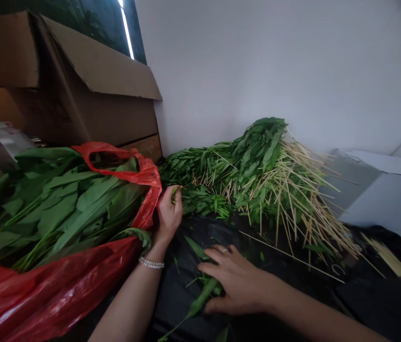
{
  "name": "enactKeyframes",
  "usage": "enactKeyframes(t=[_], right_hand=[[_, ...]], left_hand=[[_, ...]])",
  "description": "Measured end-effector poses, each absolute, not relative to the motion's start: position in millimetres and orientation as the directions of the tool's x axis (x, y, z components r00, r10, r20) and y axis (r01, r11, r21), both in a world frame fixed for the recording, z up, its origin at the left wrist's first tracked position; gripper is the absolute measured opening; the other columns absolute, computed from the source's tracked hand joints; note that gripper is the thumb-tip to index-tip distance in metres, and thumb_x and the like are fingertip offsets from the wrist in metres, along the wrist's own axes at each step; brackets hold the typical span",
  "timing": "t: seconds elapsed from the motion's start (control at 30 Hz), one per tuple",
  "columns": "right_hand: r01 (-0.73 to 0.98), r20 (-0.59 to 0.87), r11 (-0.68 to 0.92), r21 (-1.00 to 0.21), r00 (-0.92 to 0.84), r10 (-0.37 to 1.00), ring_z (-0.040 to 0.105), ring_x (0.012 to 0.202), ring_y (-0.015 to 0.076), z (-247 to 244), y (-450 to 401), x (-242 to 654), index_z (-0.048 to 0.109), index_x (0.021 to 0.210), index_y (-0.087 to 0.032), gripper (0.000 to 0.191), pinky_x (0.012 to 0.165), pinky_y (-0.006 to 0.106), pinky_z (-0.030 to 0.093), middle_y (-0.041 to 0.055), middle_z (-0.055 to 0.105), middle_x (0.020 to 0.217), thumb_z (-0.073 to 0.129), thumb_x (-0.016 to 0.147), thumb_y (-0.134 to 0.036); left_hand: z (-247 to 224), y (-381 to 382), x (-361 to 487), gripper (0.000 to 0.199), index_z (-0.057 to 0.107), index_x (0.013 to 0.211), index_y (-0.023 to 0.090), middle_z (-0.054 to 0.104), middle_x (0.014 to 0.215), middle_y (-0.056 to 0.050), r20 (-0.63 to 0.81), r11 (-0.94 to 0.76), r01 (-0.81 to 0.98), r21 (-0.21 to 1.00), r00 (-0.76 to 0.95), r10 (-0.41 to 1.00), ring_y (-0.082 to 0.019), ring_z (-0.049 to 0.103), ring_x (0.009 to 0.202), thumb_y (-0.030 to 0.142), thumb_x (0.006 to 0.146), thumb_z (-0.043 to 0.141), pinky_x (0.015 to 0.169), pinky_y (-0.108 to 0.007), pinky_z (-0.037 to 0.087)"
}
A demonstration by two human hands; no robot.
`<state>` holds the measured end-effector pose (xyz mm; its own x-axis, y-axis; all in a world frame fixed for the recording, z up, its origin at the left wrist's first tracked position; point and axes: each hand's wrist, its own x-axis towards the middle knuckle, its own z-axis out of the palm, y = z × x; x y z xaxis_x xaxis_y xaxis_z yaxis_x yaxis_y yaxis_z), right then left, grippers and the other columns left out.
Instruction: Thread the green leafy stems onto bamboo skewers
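Note:
My left hand (169,212) is closed at the right rim of the red plastic bag (146,209), with a small bit of green leaf (174,194) showing between its thumb and fingers. Long green leaves (68,204) fill that bag. Lower down, my right hand (234,278) reaches over the black plastic sheet (182,275), fingers apart and slightly curved. A few loose leaves (203,299) lie beneath and beside its fingertips, partly hidden by the hand. Beyond both hands is a heap of leafy bundles (257,147) on thin wooden skewers (300,190).
An open cardboard box (107,114) stands at the back left, its flap hanging outward. White wall rises behind the heap. On the right is a white box (388,190), with more skewers (396,261) before it. One skewer (293,256) lies alone across the black sheet.

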<state>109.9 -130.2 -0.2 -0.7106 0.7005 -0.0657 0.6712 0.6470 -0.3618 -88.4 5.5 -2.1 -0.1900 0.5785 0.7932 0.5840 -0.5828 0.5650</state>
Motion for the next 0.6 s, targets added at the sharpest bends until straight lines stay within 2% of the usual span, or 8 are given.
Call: enactKeyframes(t=[0.07,0.13,0.23,0.3,0.37,0.47,0.6], right_hand=[[0.692,-0.042,0.637,-0.340,-0.688,0.725,0.034,0.127,0.0367,-5.9,-142.5,122.8,0.047,0.131,-0.027,0.065,0.101,0.059,0.028,0.0126,0.043,0.137,0.063,0.076,-0.057],[0.706,-0.008,0.633,-0.319,-0.669,0.743,0.040,0.123,0.0326,-11.3,-150.6,132.4,0.048,0.129,-0.026,0.053,0.101,0.052,0.031,0.0109,0.048,0.132,0.063,0.080,-0.041],[0.717,0.023,0.629,-0.300,-0.653,0.757,0.049,0.108,0.0217,-19.3,-156.1,142.4,0.057,0.113,-0.021,0.030,0.099,0.039,0.037,0.0075,0.056,0.113,0.050,0.085,-0.012],[0.732,0.017,0.626,-0.269,-0.646,0.763,0.052,0.098,0.0182,-24.6,-158.4,146.3,0.060,0.101,-0.020,0.032,0.092,0.032,0.042,0.0061,0.057,0.103,0.043,0.082,-0.001],[0.750,0.029,0.625,-0.217,-0.635,0.772,0.052,0.094,0.0187,-29.4,-162.8,144.6,0.060,0.094,-0.019,0.032,0.086,0.031,0.044,0.0063,0.057,0.099,0.042,0.080,0.002],[0.737,0.121,0.649,-0.189,-0.639,0.760,0.053,0.091,0.0213,-35.9,-176.6,122.7,0.062,0.094,-0.018,0.023,0.081,0.034,0.046,0.0096,0.059,0.099,0.046,0.085,-0.005],[0.524,0.141,0.769,-0.368,-0.786,0.602,0.057,0.092,0.0190,-44.9,-204.6,62.7,0.062,0.103,-0.024,0.016,0.079,0.036,0.050,0.0088,0.060,0.109,0.050,0.092,-0.023]], left_hand=[[-2.1,5.3,-87.8,0.022,0.060,0.094,0.017,0.064,0.083,-0.003,0.795,-0.581,0.591,0.561,-0.186,0.578,-0.015,0.060,0.077,0.028,0.092,0.042,0.072,-0.024,0.047],[-2.2,5.0,-87.0,0.022,0.061,0.095,0.017,0.064,0.082,-0.003,0.795,-0.577,0.599,0.555,-0.178,0.580,-0.014,0.060,0.076,0.028,0.092,0.042,0.071,-0.023,0.046],[-3.1,5.5,-85.6,0.023,0.061,0.095,0.017,0.064,0.082,-0.002,0.786,-0.568,0.604,0.559,-0.168,0.595,-0.014,0.060,0.075,0.029,0.092,0.042,0.070,-0.023,0.046],[-4.2,6.4,-84.7,0.023,0.061,0.094,0.017,0.064,0.081,-0.002,0.786,-0.565,0.609,0.557,-0.165,0.596,-0.014,0.059,0.074,0.030,0.092,0.042,0.069,-0.022,0.046],[-5.2,7.3,-84.3,0.024,0.061,0.093,0.016,0.063,0.079,-0.002,0.788,-0.565,0.614,0.551,-0.160,0.595,-0.014,0.059,0.073,0.030,0.092,0.042,0.068,-0.022,0.045],[-6.3,8.1,-84.2,0.023,0.061,0.094,0.017,0.063,0.080,-0.002,0.784,-0.567,0.608,0.556,-0.155,0.601,-0.014,0.059,0.073,0.030,0.092,0.042,0.068,-0.022,0.045],[-7.6,7.9,-82.8,0.023,0.061,0.094,0.016,0.063,0.080,-0.002,0.779,-0.576,0.590,0.565,-0.151,0.609,-0.014,0.059,0.073,0.030,0.092,0.042,0.067,-0.021,0.044]])
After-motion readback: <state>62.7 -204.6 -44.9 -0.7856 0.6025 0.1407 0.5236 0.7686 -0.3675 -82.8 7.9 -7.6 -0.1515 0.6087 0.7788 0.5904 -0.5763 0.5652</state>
